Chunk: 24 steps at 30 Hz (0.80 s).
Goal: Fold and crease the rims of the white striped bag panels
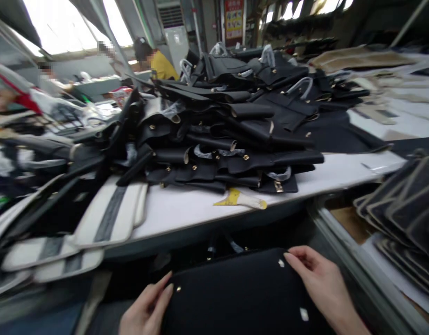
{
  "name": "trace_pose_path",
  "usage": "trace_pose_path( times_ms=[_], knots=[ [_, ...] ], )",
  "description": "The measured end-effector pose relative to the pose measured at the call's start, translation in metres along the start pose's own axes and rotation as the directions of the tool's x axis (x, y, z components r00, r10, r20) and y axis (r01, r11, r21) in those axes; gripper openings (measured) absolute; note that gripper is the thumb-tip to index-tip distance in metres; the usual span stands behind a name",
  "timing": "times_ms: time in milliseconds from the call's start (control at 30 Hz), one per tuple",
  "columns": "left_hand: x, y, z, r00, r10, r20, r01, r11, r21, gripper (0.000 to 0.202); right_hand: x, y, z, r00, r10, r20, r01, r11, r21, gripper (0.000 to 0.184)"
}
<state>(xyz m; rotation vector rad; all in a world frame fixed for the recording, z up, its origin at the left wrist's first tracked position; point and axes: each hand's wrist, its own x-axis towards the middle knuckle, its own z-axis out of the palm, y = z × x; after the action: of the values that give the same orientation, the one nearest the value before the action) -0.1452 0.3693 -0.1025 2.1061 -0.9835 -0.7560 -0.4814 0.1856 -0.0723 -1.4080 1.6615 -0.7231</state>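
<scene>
Low in the view, a black leather-like bag panel (231, 293) with rounded corners and small shiny metal fittings spans the space between my hands. My left hand (148, 304) pinches its left edge near the upper corner. At the upper right corner, my right hand (319, 279) grips the panel between thumb and fingers. The panel's lower part runs out of the picture. Just beyond it, clear-wrapped handle ends and small metal pieces show in the dark gap below the table edge.
A white table (186, 211) holds a large heap of black bag pieces (214, 139). Pale panels with dark stripes (109, 214) overhang its left front edge. A yellow-and-white scrap (240, 199) lies near the edge. Dark panels (409, 200) are stacked at right. People sit in the background.
</scene>
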Motion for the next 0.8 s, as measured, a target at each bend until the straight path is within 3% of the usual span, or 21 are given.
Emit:
trace_pose_path(
  times_ms=[167,400,667,800],
  knots=[
    [-0.002,0.007,-0.003,0.996,0.032,-0.083,-0.03,0.999,0.023,0.053,0.013,0.012,0.001,0.982,0.187,0.033,-0.188,0.982,0.026,0.051],
    [-0.002,0.004,-0.001,0.998,0.02,-0.063,-0.021,1.0,-0.004,0.056,0.019,0.035,0.005,0.956,0.276,0.095,-0.289,0.942,0.172,0.061],
    [-0.004,0.01,-0.001,0.996,0.067,-0.065,-0.065,0.998,0.021,0.05,0.018,0.026,0.006,0.98,0.191,0.049,-0.196,0.971,0.138,0.059],
    [-0.007,0.011,0.003,0.985,0.139,-0.103,-0.134,0.989,0.058,0.046,0.01,0.017,0.008,0.998,0.052,-0.044,-0.056,0.994,-0.094,0.053]
  ],
)
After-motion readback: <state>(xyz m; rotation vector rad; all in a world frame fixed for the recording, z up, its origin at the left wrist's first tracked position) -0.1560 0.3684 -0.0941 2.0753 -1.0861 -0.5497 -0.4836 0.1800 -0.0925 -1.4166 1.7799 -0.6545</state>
